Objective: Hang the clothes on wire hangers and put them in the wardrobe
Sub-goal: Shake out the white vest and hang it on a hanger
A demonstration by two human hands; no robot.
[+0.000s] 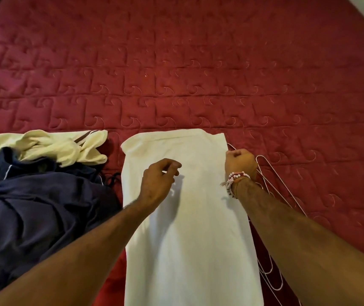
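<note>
Wire hangers (267, 186) lie on the bed (176, 74) at three o'clock of the white shirt (187, 228), both running twelve-to-six, our right hand (240, 163) clenched on them, our left hand (161, 180) loosely curled, empty.

Warm, dim indoor light fell from the left, throwing a soft shadow of the left hand (160, 181) rightward onto the white garment (189, 217), the brightest patch in frame. The red quilt (176, 74) darkened toward the corners, its stitched rows bowed by wide-angle distortion. Detail was soft throughout; the wire hangers (265, 181) read as thin pale lines.
</note>
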